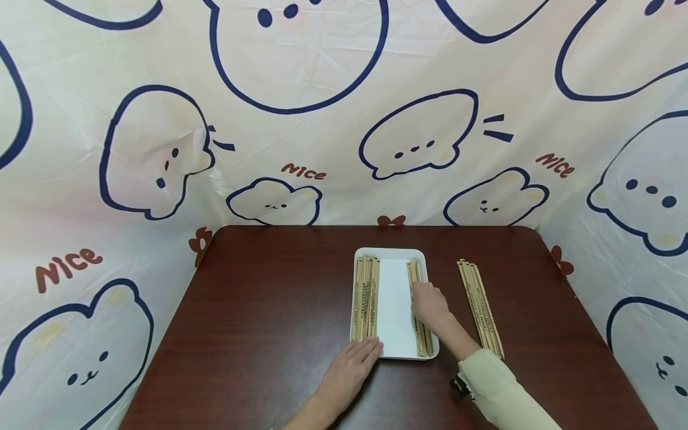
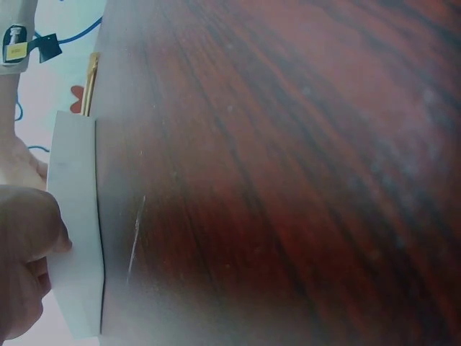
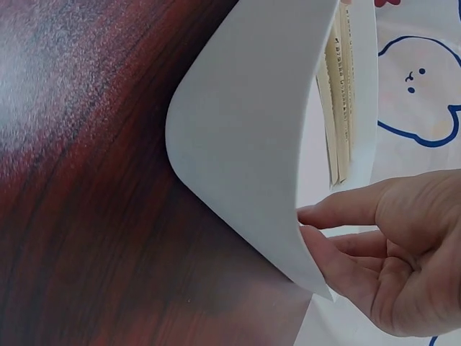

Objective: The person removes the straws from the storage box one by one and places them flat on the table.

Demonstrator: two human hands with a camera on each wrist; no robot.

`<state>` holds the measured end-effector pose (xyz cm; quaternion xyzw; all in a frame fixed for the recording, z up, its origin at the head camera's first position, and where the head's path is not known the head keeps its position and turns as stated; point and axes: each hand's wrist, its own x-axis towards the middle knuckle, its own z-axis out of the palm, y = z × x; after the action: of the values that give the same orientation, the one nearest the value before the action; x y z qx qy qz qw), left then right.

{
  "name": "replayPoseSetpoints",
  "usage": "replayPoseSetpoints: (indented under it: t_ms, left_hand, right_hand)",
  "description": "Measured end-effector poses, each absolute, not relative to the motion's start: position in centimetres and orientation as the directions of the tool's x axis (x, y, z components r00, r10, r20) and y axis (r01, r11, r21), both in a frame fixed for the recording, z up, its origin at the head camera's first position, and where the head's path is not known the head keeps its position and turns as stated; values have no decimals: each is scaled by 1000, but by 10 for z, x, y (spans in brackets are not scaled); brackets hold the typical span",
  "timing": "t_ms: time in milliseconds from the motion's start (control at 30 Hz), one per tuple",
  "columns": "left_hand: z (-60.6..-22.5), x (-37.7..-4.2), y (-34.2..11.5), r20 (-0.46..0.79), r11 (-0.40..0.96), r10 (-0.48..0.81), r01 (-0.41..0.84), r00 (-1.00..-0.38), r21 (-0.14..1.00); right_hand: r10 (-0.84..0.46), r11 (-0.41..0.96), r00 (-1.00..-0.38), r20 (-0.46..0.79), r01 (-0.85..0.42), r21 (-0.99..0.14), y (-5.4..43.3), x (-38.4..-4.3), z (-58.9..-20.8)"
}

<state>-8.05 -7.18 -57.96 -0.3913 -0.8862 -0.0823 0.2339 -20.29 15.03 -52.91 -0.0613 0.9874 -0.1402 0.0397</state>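
Note:
A white tray (image 1: pixel 395 310) holds a row of paper-wrapped chopsticks (image 1: pixel 365 295) along its left side. A thinner row of the same chopsticks (image 1: pixel 423 340) runs along its right side. My left hand (image 1: pixel 349 370) grips the tray's near left edge, fingers over the rim; in the left wrist view, the thumb (image 2: pixel 63 244) lies against the outer wall. Over the thinner row is my right hand (image 1: pixel 430 303), fingers bent downward. In the right wrist view, this hand (image 3: pixel 392 252) has its fingertips behind the tray wall (image 3: pixel 245 122), so I cannot tell what they hold.
Another bundle of wrapped chopsticks (image 1: pixel 480 307) lies lengthwise on the brown table (image 1: pixel 269 316), right of the tray and close to my right forearm. A printed cloth (image 1: pixel 333 137) hangs behind the table and along both sides.

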Motion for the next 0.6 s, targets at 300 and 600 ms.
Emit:
replayPoseSetpoints:
  t_ms: [300, 600]
  left_hand:
    - [-579, -80, -72, 478, 681, 659, 730, -581, -51]
    - [-577, -80, -72, 470, 679, 661, 733, -585, -44]
  right_hand:
    - [-130, 951, -990, -53, -109, -289, 149, -203, -533]
    - [-123, 952, -989, -80, -95, -290, 147, -204, -533]
